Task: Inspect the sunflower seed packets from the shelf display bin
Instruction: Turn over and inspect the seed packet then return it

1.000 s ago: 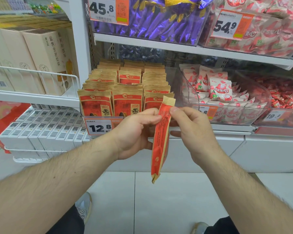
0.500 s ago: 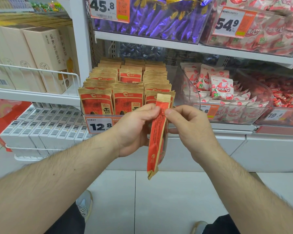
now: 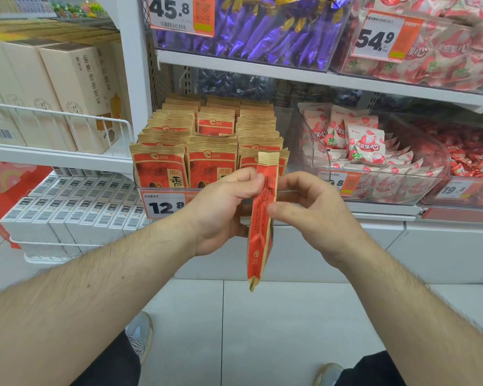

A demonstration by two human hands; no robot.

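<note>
We read price tag [image 3: 164, 206] "12.8" on the seed bin front. Upper shelf tags: "45.8" [image 3: 180, 13] on the purple candy bin, "54.9" [image 3: 385, 38] on the red-white one. Seed packets [image 3: 159, 169] show "洽洽" and "香". Strawberry packs [image 3: 366, 144] say "果滋果心", "50%". Tag [image 3: 454, 189] "19.8" far right.

seed packet [image 3: 261, 218]: red-tan, upright, edge-on | display bin [image 3: 162, 190]: packets in 3 rows
</note>
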